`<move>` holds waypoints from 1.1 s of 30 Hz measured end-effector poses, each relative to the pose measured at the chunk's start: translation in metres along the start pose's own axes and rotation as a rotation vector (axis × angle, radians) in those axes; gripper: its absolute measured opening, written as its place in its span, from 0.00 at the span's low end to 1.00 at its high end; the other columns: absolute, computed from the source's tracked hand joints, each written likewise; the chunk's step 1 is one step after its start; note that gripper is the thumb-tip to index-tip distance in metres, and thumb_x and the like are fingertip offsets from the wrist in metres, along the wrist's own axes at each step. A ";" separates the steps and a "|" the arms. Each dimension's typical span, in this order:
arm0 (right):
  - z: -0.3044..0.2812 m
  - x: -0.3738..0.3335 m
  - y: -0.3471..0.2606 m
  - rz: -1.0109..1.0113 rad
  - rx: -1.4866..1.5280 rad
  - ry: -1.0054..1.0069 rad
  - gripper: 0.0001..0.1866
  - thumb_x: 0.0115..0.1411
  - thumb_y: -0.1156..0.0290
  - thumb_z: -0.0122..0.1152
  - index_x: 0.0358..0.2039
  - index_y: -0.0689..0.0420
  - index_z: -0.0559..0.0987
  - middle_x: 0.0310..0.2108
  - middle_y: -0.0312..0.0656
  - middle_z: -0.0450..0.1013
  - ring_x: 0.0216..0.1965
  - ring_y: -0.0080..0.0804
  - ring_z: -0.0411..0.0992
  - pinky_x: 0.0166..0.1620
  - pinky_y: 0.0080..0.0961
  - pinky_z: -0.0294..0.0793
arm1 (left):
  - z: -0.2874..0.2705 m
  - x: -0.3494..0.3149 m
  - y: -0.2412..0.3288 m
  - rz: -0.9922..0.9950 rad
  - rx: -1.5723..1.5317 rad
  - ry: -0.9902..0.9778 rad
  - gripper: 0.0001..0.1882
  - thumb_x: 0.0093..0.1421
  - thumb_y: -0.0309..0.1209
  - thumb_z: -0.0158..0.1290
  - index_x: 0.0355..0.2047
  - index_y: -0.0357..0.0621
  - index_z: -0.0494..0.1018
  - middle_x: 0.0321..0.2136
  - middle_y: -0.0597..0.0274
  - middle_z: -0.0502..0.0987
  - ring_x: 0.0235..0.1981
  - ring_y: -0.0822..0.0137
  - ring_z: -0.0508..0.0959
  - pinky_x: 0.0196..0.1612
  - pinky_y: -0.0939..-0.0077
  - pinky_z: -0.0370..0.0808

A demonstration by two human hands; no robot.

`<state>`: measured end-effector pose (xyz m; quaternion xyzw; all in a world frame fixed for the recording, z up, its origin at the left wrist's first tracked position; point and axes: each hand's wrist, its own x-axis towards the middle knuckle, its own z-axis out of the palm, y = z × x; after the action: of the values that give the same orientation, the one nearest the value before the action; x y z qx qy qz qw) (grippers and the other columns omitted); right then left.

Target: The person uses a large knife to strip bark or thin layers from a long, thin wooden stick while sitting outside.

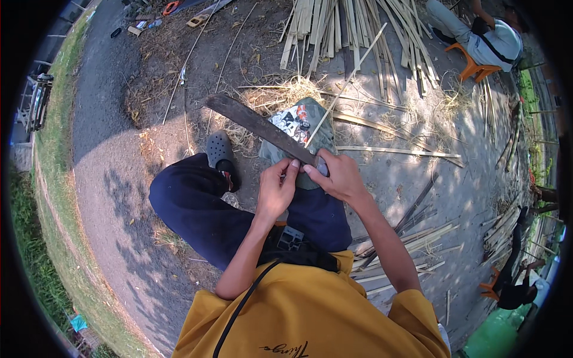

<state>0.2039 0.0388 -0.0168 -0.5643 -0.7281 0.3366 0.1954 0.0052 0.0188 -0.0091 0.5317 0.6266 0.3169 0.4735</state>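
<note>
My right hand [341, 178] is wrapped round the grip of a machete, close to where the blade begins. The long dark machete blade [256, 124] points up and to the left over a greenish cloth with a printed patch [292, 124] that lies across my leg. Beside the blade's base, the fingers of my left hand [277, 186] are pinched together, with the thumb near the right thumb. A thin pale bamboo strip [346, 86] slants from the far right down to the blade and lines up with the left fingertips; its near end is hidden.
A large heap of split strips [334, 30] lies ahead, with curly shavings [286, 92] before it. More strips [418, 241] lie at my right. A handsaw [197, 21] rests far left. Two people sit on orange stools [474, 62] along the right side.
</note>
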 end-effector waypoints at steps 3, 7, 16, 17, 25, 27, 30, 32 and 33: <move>0.001 0.000 0.002 0.019 -0.063 0.000 0.31 0.65 0.37 0.63 0.38 0.58 0.81 0.19 0.54 0.76 0.26 0.59 0.80 0.31 0.51 0.78 | 0.000 -0.002 0.001 -0.003 -0.027 0.006 0.13 0.74 0.33 0.55 0.40 0.35 0.83 0.22 0.54 0.79 0.20 0.72 0.71 0.27 0.68 0.68; 0.005 0.001 0.001 0.020 -0.096 0.040 0.29 0.65 0.39 0.63 0.37 0.57 0.81 0.19 0.54 0.75 0.27 0.60 0.79 0.31 0.52 0.76 | -0.004 -0.009 0.002 -0.002 -0.005 0.019 0.13 0.74 0.33 0.55 0.37 0.36 0.83 0.19 0.57 0.76 0.19 0.74 0.68 0.24 0.69 0.65; 0.001 0.001 -0.007 0.020 -0.162 0.023 0.31 0.66 0.37 0.60 0.38 0.57 0.81 0.21 0.56 0.76 0.28 0.60 0.80 0.32 0.52 0.77 | -0.013 -0.023 -0.010 -0.013 -0.015 0.017 0.14 0.75 0.33 0.54 0.35 0.34 0.81 0.21 0.65 0.75 0.22 0.79 0.66 0.25 0.75 0.62; 0.002 0.000 -0.008 0.024 -0.182 0.020 0.29 0.65 0.38 0.62 0.38 0.57 0.81 0.21 0.56 0.75 0.28 0.60 0.79 0.32 0.51 0.75 | -0.014 -0.026 -0.010 0.013 -0.024 0.029 0.14 0.75 0.33 0.54 0.35 0.34 0.81 0.21 0.66 0.75 0.22 0.80 0.66 0.25 0.75 0.61; 0.000 0.003 -0.007 0.049 -0.154 0.029 0.32 0.66 0.35 0.59 0.38 0.58 0.82 0.21 0.55 0.78 0.29 0.60 0.80 0.34 0.52 0.79 | -0.041 -0.074 -0.012 -0.050 0.046 0.040 0.12 0.74 0.31 0.55 0.35 0.35 0.81 0.17 0.63 0.73 0.18 0.78 0.65 0.22 0.73 0.59; 0.002 0.001 -0.007 0.047 -0.157 0.028 0.32 0.66 0.35 0.59 0.38 0.58 0.82 0.21 0.55 0.78 0.29 0.60 0.80 0.34 0.52 0.79 | -0.048 -0.088 -0.018 -0.056 0.071 0.035 0.12 0.75 0.30 0.55 0.35 0.35 0.81 0.19 0.66 0.75 0.19 0.81 0.63 0.22 0.74 0.57; 0.005 0.000 -0.007 0.007 -0.193 0.061 0.33 0.66 0.35 0.59 0.39 0.58 0.81 0.21 0.55 0.77 0.28 0.60 0.80 0.34 0.52 0.79 | -0.054 -0.101 -0.018 0.016 0.043 0.086 0.12 0.75 0.31 0.55 0.35 0.36 0.81 0.18 0.67 0.74 0.18 0.80 0.62 0.22 0.74 0.56; 0.006 0.000 -0.007 0.014 -0.199 0.056 0.33 0.66 0.35 0.58 0.39 0.58 0.81 0.21 0.55 0.77 0.29 0.60 0.80 0.34 0.53 0.78 | -0.064 -0.110 -0.007 -0.074 0.112 0.058 0.11 0.73 0.30 0.56 0.35 0.36 0.79 0.16 0.59 0.70 0.16 0.73 0.65 0.22 0.70 0.60; 0.007 0.001 -0.008 0.012 -0.198 0.055 0.33 0.66 0.35 0.58 0.39 0.58 0.81 0.21 0.55 0.77 0.29 0.60 0.80 0.34 0.53 0.78 | -0.067 -0.115 -0.006 -0.073 0.113 0.060 0.11 0.73 0.30 0.56 0.35 0.36 0.79 0.16 0.59 0.70 0.16 0.73 0.65 0.22 0.70 0.60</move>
<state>0.1938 0.0363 -0.0163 -0.5942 -0.7489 0.2482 0.1567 -0.0612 -0.0863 0.0391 0.5245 0.6765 0.2793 0.4351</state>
